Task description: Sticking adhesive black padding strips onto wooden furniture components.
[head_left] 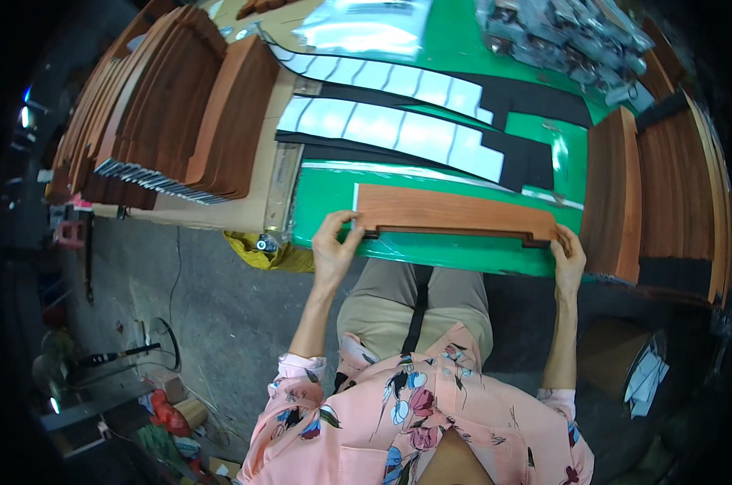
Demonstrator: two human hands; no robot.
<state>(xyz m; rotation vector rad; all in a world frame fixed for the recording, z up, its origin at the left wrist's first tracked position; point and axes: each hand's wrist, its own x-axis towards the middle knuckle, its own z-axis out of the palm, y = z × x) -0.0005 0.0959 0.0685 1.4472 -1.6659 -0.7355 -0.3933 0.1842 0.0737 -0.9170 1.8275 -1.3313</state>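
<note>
Your left grip (355,227) and right grip (555,238) pinch the likely stiff, light wooden panel (455,210), sensibly by its ends, at the tabletop's near edge (431,252).

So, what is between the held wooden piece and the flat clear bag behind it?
The head view shows two black-edged white strips there, with black pieces, on the green tabletop.

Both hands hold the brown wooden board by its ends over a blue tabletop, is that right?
Not quite: the head view shows a green tabletop, not blue. The left hand and right hand do hold the brown wooden board by its ends.
</note>
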